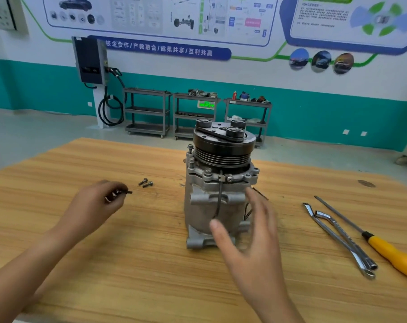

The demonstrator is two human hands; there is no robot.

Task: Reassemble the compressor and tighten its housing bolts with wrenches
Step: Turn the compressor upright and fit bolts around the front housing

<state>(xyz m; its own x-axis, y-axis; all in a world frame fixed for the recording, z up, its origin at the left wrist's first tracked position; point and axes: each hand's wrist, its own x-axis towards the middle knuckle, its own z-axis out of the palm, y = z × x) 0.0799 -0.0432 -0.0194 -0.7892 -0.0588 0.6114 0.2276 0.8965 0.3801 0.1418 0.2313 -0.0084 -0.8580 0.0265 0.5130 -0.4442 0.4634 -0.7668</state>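
The wooden table is being occupied near its middle by the compressor. The lower right front of the compressor is being partly covered by the right hand, whose fingers are being held straight and spread, gripping nothing; contact with the housing cannot be told. The compressor is standing upright, its long axis vertical and its black pulley pointing up. The left hand is being held well to its left, a dark bolt being pinched in the curled fingers. A yellow-handled screwdriver and two wrenches are lying side by side at the right, well apart from the compressor. Two loose bolts are lying just beside each other between the left hand and the compressor.
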